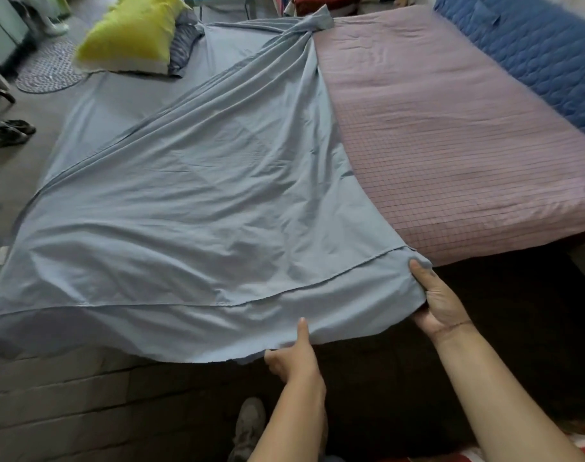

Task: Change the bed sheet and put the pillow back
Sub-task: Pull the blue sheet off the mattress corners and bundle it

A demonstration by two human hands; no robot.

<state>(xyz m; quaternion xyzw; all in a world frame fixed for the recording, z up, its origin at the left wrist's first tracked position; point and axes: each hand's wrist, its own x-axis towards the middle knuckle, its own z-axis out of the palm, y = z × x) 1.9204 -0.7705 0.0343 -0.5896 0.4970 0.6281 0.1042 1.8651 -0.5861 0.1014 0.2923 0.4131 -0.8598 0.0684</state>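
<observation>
Bedroom with grey floor along nine o'clock, round rug and dark shoes lying there. Filling the centre, bed in pink checked cover, uncovered from twelve to three o'clock, blue quilt at one o'clock beyond it. Blue-grey sheet draped over the nine-o'clock half, bunched into a twist at twelve. Yellow-green pillow at eleven o'clock on the sheet, against a striped pillow. Left hand at six o'clock pinching the sheet's near hem, thumb on top. Right hand at five o'clock gripping the sheet's corner, thumb over, fingers hidden beneath.

Checked sheet partly under blue sheet
</observation>
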